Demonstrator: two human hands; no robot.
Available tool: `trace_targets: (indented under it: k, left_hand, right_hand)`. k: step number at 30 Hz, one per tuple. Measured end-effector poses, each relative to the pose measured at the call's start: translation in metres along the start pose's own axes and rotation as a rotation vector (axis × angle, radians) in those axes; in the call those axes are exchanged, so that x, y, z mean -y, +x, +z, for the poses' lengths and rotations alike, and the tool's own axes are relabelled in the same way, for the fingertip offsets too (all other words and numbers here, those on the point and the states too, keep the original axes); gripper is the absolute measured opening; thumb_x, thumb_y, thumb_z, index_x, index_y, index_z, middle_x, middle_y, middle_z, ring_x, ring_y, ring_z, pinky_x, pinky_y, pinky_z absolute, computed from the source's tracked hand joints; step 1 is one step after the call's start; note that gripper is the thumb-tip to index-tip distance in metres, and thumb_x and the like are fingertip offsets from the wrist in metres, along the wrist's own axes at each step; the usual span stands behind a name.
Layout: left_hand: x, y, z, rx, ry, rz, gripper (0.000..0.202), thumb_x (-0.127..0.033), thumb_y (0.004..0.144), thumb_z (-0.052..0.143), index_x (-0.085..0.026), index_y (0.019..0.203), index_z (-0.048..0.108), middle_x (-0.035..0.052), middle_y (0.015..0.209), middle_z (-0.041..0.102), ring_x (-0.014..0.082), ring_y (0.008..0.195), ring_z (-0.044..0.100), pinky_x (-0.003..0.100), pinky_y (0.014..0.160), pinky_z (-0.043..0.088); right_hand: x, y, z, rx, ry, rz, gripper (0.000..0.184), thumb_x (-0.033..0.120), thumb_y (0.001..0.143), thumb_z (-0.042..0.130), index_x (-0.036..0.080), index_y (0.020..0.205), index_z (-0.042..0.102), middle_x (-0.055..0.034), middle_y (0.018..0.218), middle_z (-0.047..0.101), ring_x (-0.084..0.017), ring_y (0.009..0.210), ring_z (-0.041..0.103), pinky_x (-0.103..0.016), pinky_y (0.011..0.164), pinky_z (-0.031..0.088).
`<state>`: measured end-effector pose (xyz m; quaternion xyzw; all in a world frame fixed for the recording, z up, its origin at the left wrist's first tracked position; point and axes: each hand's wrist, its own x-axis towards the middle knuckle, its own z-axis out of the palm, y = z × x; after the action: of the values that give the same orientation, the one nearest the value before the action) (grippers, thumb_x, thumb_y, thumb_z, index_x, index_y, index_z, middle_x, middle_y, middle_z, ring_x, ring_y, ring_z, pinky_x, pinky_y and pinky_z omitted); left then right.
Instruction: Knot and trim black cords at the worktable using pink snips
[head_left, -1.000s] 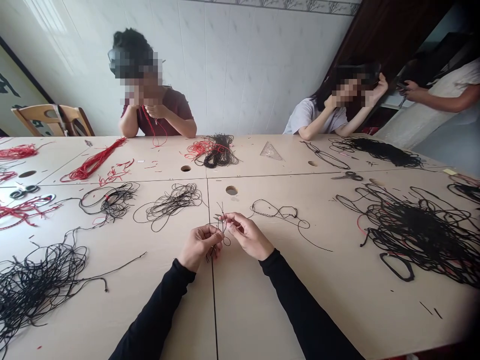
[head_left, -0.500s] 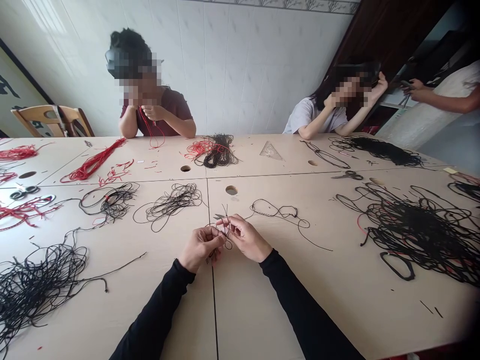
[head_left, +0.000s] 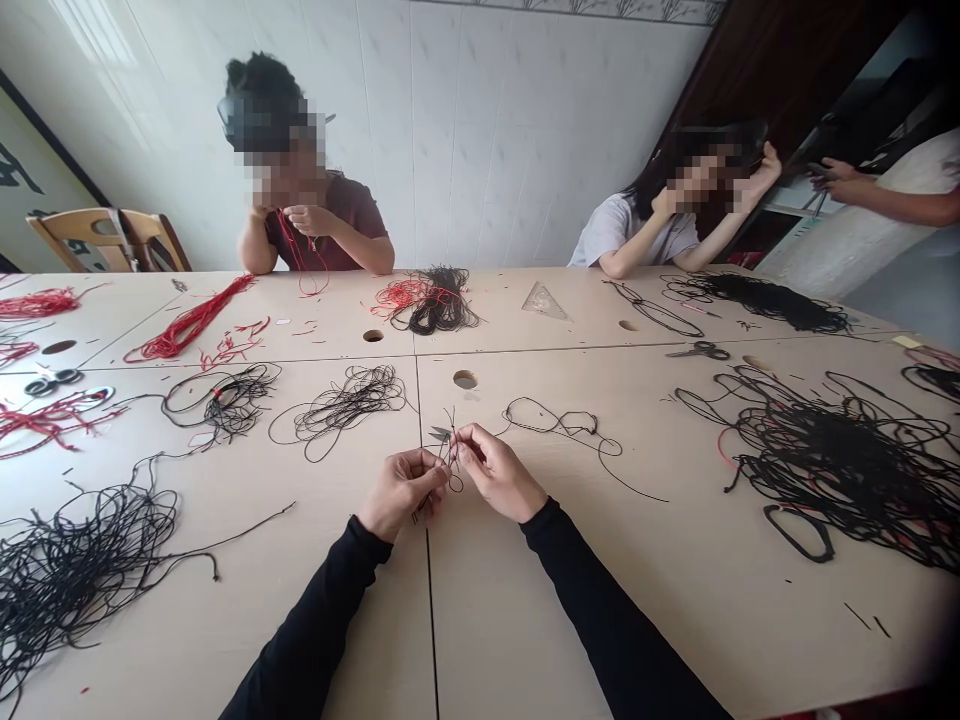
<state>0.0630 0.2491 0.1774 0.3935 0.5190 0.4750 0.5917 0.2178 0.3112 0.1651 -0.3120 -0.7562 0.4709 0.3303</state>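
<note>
My left hand [head_left: 405,490] is closed, pinching thin black cord [head_left: 457,484] between thumb and fingers just above the table's centre seam. A small loop of the cord hangs below the fingertips, and loose ends stick up above them. Close beside it, my right hand [head_left: 495,476] is also closed, its thumb and fingertips on the upper part of the same cord. Metal blade tips [head_left: 440,433] show on the table just behind the hands; the rest of that tool is hidden. A thin black cord [head_left: 559,420] runs off in loops to the right of my hands.
Tangled black cord lies in a left pile [head_left: 82,570] and a right pile [head_left: 840,450]. Black-handled scissors [head_left: 701,350] rest before a clear set square [head_left: 545,302]. Red cord bundles [head_left: 187,320] lie left. Two people sit opposite; one holds red cord [head_left: 309,270].
My right fingertips have shifted slightly on the cord, and more of the blade tips shows behind them. My left hand keeps its pinch. The whole view has moved a little.
</note>
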Motion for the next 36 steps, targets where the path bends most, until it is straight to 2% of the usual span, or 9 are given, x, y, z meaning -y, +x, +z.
trace_targets:
  k: [4, 9, 14, 20, 27, 32, 36]
  left_hand:
    - [-0.001, 0.0, 0.0, -0.03, -0.024, 0.015, 0.029, -0.038, 0.067, 0.073, -0.014, 0.069, 0.056, -0.0012, 0.052, 0.058, 0.0085, 0.035, 0.049, 0.019, 0.032, 0.037]
    - [-0.001, 0.0, 0.0, -0.04, -0.05, 0.03, 0.03, -0.038, 0.068, 0.074, -0.014, 0.071, 0.057, -0.0009, 0.053, 0.058, 0.0095, 0.037, 0.05, 0.02, 0.033, 0.04]
    - [0.001, 0.002, -0.001, -0.039, -0.071, 0.042, 0.031, -0.04, 0.067, 0.074, -0.014, 0.071, 0.057, -0.0003, 0.054, 0.058, 0.0107, 0.039, 0.052, 0.021, 0.034, 0.042]
    - [0.004, 0.003, -0.002, -0.113, -0.109, 0.061, 0.032, -0.04, 0.067, 0.076, -0.013, 0.071, 0.058, -0.0005, 0.054, 0.058, 0.01, 0.041, 0.053, 0.021, 0.037, 0.045]
    - [0.005, 0.006, -0.004, -0.165, -0.161, 0.077, 0.035, -0.042, 0.066, 0.077, -0.013, 0.074, 0.058, -0.0007, 0.057, 0.059, 0.0107, 0.046, 0.055, 0.025, 0.045, 0.052]
    - [0.007, 0.006, -0.006, -0.183, -0.175, 0.094, 0.035, -0.04, 0.066, 0.077, -0.013, 0.076, 0.058, -0.0006, 0.058, 0.06, 0.0113, 0.048, 0.056, 0.026, 0.046, 0.053]
    - [0.006, 0.005, -0.005, -0.176, -0.187, 0.098, 0.034, -0.039, 0.067, 0.077, -0.013, 0.077, 0.058, -0.0005, 0.059, 0.06, 0.0112, 0.049, 0.056, 0.025, 0.046, 0.053]
  right_hand:
    - [-0.002, 0.001, 0.0, -0.002, 0.079, 0.1, 0.022, 0.038, 0.091, 0.046, 0.017, 0.097, 0.053, -0.0036, 0.086, 0.059, -0.016, 0.077, 0.054, -0.029, 0.072, 0.044]
    - [-0.005, 0.003, 0.004, -0.002, 0.22, 0.164, 0.03, 0.046, 0.087, 0.053, 0.016, 0.094, 0.055, -0.0016, 0.08, 0.058, -0.011, 0.062, 0.047, -0.025, 0.06, 0.039]
    - [-0.004, 0.003, 0.008, -0.001, 0.294, 0.163, 0.032, 0.047, 0.084, 0.057, 0.015, 0.09, 0.057, -0.0005, 0.075, 0.055, -0.01, 0.06, 0.044, -0.024, 0.057, 0.037]
    - [-0.002, 0.003, 0.007, -0.02, 0.389, 0.251, 0.033, 0.046, 0.08, 0.061, 0.015, 0.091, 0.059, 0.0005, 0.069, 0.055, -0.009, 0.056, 0.043, -0.023, 0.053, 0.033]
    - [-0.001, 0.001, 0.01, 0.005, 0.382, 0.312, 0.032, 0.042, 0.081, 0.062, 0.016, 0.099, 0.061, -0.0035, 0.082, 0.061, -0.011, 0.064, 0.05, -0.023, 0.056, 0.041]
    - [0.0, 0.001, 0.012, 0.03, 0.328, 0.316, 0.032, 0.041, 0.078, 0.067, 0.016, 0.098, 0.061, 0.0, 0.071, 0.057, -0.01, 0.06, 0.048, -0.022, 0.054, 0.041]
    - [-0.001, 0.001, 0.013, 0.04, 0.34, 0.308, 0.035, 0.042, 0.077, 0.069, 0.015, 0.098, 0.06, -0.0006, 0.071, 0.059, -0.01, 0.06, 0.049, -0.022, 0.053, 0.04]
